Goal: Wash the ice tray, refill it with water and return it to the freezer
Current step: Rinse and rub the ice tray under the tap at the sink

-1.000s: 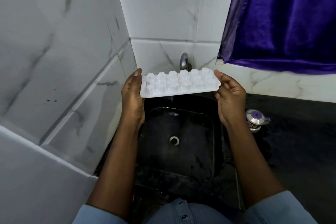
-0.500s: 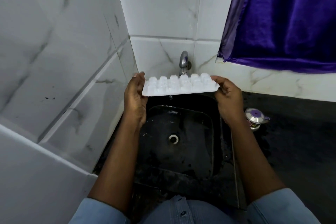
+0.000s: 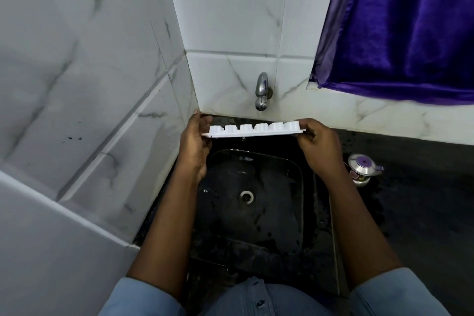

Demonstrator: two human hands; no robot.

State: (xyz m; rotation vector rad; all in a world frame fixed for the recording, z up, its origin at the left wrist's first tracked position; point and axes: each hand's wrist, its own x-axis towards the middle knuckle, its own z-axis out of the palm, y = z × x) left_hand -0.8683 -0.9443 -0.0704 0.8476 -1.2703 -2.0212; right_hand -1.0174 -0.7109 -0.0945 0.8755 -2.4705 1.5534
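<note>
A white plastic ice tray (image 3: 254,129) hangs upside down over the black sink (image 3: 295,202), its cup bottoms facing up and seen almost edge-on. My left hand (image 3: 195,143) grips its left end and my right hand (image 3: 319,146) grips its right end. The tray sits just below the chrome tap (image 3: 262,91), which is mounted on the tiled back wall. A few drops hang under the tray's rim. No water runs from the tap.
White marble-look tiled walls close in on the left and behind. A black wet counter (image 3: 415,202) extends right of the sink, with a small steel container with a purple lid (image 3: 364,168) on it. A purple curtain (image 3: 405,25) hangs at the upper right.
The tray has been lowered and tipped flatter, from showing its whole underside to being nearly edge-on. The tap, partly hidden behind it before, is now fully visible above it.
</note>
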